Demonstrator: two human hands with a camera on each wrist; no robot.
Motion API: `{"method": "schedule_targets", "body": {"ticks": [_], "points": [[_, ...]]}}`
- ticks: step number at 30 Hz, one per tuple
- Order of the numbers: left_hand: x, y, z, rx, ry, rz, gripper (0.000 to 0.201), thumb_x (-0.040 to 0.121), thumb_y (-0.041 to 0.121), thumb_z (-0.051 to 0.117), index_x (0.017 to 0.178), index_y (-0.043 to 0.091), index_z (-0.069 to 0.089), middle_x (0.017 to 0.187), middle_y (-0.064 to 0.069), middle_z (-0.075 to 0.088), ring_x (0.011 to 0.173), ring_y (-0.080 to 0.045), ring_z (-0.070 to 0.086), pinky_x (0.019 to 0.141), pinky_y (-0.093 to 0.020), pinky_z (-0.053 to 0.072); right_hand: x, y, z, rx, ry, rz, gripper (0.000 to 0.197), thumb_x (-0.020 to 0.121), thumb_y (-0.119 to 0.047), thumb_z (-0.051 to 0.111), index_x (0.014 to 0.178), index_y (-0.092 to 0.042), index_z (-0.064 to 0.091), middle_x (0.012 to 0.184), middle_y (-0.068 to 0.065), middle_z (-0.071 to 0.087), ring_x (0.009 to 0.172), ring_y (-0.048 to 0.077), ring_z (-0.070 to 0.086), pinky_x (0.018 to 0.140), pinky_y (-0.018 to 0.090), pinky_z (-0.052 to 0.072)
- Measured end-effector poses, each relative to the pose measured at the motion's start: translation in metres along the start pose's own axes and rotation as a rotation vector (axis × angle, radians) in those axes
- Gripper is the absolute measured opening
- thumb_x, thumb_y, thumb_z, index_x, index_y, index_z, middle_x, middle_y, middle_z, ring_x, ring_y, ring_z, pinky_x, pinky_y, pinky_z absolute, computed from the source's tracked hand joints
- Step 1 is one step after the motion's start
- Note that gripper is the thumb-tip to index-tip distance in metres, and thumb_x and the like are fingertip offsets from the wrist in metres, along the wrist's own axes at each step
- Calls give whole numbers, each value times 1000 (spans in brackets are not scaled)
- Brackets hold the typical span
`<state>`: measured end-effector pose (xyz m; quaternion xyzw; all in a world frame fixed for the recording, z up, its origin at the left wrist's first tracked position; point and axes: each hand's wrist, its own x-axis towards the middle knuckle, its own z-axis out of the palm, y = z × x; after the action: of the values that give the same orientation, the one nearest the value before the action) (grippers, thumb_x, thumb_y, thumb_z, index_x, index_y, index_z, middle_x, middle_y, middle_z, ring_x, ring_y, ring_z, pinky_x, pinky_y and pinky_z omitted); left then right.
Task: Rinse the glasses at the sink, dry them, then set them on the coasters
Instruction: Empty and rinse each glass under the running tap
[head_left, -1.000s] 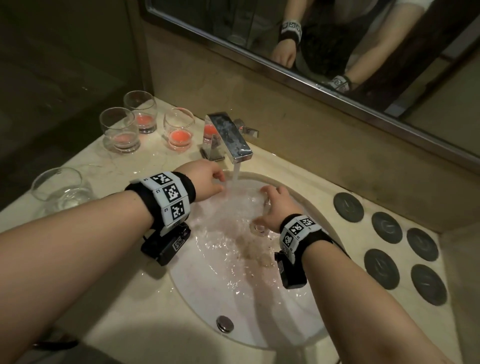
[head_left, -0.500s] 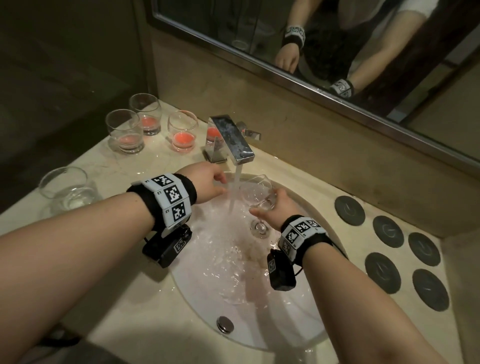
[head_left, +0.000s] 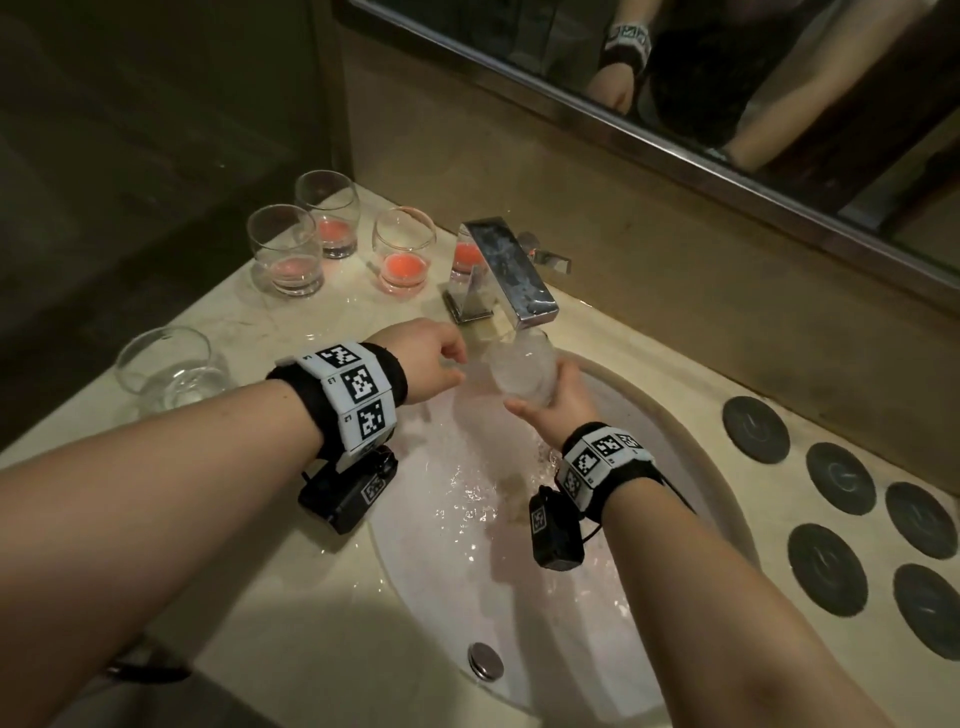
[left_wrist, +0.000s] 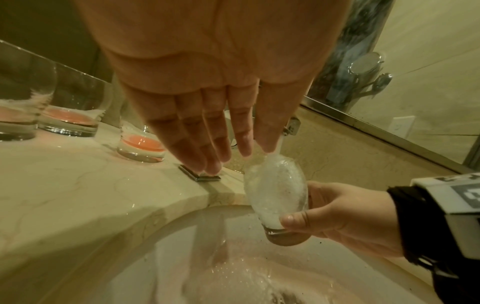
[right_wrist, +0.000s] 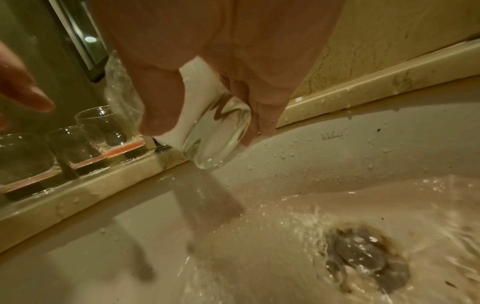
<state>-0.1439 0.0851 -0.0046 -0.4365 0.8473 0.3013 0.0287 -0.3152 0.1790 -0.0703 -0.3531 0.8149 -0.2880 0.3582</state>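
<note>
Your right hand (head_left: 558, 402) grips the tumbler (head_left: 522, 371) near its base, under the faucet (head_left: 511, 273) stream, over the sink (head_left: 691, 467); mouth tilted up toward twelve o'clock, long axis leaning off vertical. Your left hand (head_left: 428, 358) hovers at nine o'clock of it, fingers relaxed, holding nothing. Four glasses with pink dregs (head_left: 402, 249) wait at eleven o'clock on the surface (head_left: 270, 561), one clear glass (head_left: 166, 366) at nine. Five coasters (head_left: 756, 428) at three o'clock sit bare: by my reading rinsing has barely begun, drying and placing remain
</note>
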Motion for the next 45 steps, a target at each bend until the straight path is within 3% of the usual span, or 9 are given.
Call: {"method": "schedule_targets", "body": {"ticks": [5,10,16,22,27,33,38,41,45], "points": [[4,1,-1,16,-9,25,26,90,32,58,114,22,60,123,1,55,107,-15,56,81,-23,37,-3,0,-4,4,2,-15,73,78,-23,76,135,-14,30,114,-2,48,108,17,51,89,30,43],[5,2,-1,32,-20,46,27,90,32,58,115,22,61,125,0,56,108,-17,56,86,-25,40,-12,1,-8,-1,-1,-9,74,76,-28,76,134,-18,31,126,3,50,115,23,51,97,40,45],[3,10,1,21,-23,72,26,90,27,58,114,19,61,123,0,57,107,-18,56,88,-26,41,-30,-1,-27,-74,13,-21,79,74,-26,79,138,-18,33,135,2,47,115,18,49,86,28,43],[2,21,7,-17,-35,67,25,89,27,60,112,17,63,118,-2,61,104,-19,57,87,-25,41,-43,-2,-52,-413,22,-13,84,68,-39,81,137,-23,38,138,3,39,118,24,50,98,37,46],[2,20,12,-42,-46,58,24,89,27,60,110,17,62,117,-1,62,104,-18,57,85,-24,40,-45,-9,-67,-755,-56,40,86,70,-54,73,141,-25,35,139,1,41,117,25,53,93,38,47],[4,8,17,-157,-27,7,25,88,26,63,111,15,62,116,-2,63,104,-18,57,82,-21,37,-38,-13,-58,-308,-23,47,67,69,-42,80,119,-23,41,107,0,57,76,8,53,59,24,41],[19,1,22,-265,8,7,38,88,26,63,123,14,56,118,-3,62,106,-16,57,86,-19,37,-16,-15,-34,-71,13,-27,65,70,-27,83,120,-20,43,104,-1,53,81,11,53,63,22,43],[28,0,28,-380,3,6,42,89,24,62,128,13,53,120,-3,60,104,-12,55,85,-16,36,-5,-12,-23,37,-8,-34,71,70,-25,83,127,-18,41,115,0,56,98,17,58,83,28,48],[39,-4,38,-489,-26,9,24,90,21,61,112,13,58,107,-2,58,98,-16,56,84,-24,43,5,-5,-16,205,-35,-35,68,72,-18,81,127,-23,42,120,-1,57,107,20,58,95,37,49]]}}
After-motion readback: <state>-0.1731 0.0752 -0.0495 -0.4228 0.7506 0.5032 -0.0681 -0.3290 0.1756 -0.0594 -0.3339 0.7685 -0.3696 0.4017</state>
